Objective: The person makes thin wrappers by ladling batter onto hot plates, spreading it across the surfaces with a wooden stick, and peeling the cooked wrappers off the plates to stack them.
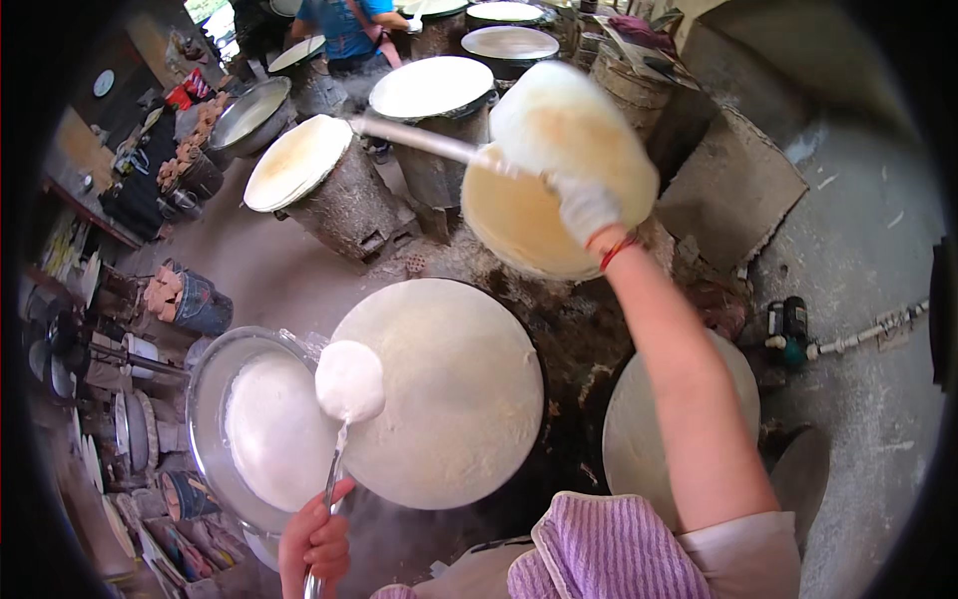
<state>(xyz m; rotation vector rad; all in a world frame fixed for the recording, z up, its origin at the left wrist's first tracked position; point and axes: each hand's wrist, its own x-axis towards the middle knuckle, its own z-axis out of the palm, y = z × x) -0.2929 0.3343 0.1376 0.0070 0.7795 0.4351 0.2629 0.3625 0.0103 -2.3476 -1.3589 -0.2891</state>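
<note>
My left hand [318, 543] grips the metal handle of a ladle [349, 380] filled with white batter. The ladle hovers where the rim of a steel basin [196, 419] of white batter [277, 434] meets a round griddle [441, 397]. The griddle's pale surface has faint residue on it. My right hand [590, 206], in a white glove, is stretched forward over a stack of browned thin pancakes [524, 232]. A white pancake [572, 123] with a browned patch is at its fingers, blurred. A blurred pale stick-like tool [419, 138] extends left from that hand; its end shape is unclear.
Another griddle [636, 419] lies under my right forearm. Ahead, pancakes [299, 165] cover a drum stove [348, 206], with more round griddles [434, 86] behind. A person in blue [340, 30] works there. Buckets of broken brick [194, 299] stand left; a pump [786, 322] is right.
</note>
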